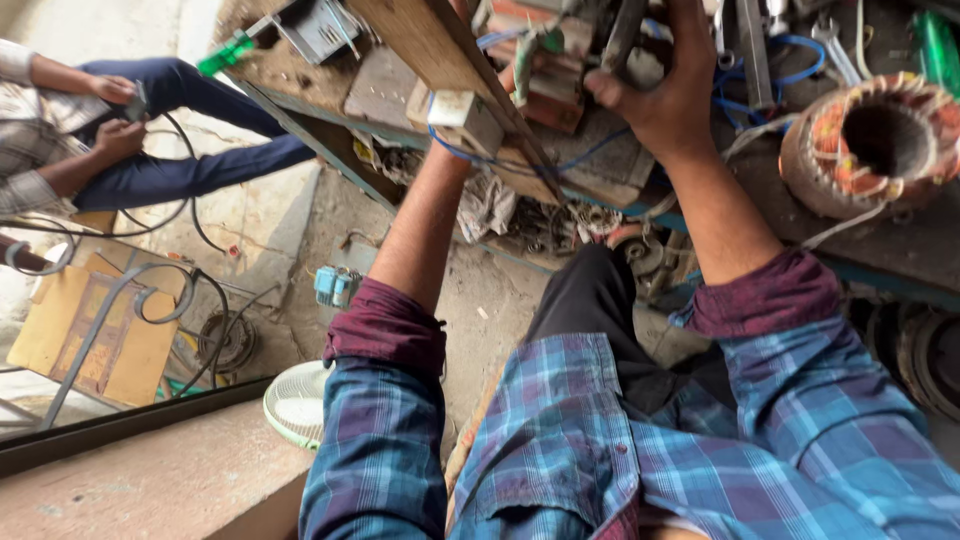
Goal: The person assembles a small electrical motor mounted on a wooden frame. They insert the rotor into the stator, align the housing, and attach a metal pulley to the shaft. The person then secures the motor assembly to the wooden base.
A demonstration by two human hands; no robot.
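Fingers of the right hand (668,95) curl tight around a dark metal bar (622,35) that stands near upright over the cluttered workbench (900,245), thumb pressed against its side. The left hand (505,75) goes under a slanting wooden plank (440,50); only a fingertip or 2 show past it, so I cannot tell whether those fingers are spread or gripping. The bar sits at the middle of the bench top, just beside a reddish block wound with blue wire (520,165), and its lower end is hidden by the hand.

Judging from the grip, this step goes best with the bar kept steady and square, the wrist in line with the forearm, and the hidden hand bracing whatever the bar bears on so nothing slips among the loose parts. The blue wire loops close to both wrists and could snag; the plank blocks the view of the left side, so slow pressure seems wiser than a jerk.

Counted: 1 bar in hand, 1 plank, 1 copper-wound motor stator (868,145) lying well to the right, 1 white fan guard (297,403) on the floor, 1 small blue part (337,285) on the ground, 1 green-handled tool (225,55) at the bench's left end. 1 other person (110,130) sits at the upper left, 2 hands busy on a small object with black cable.
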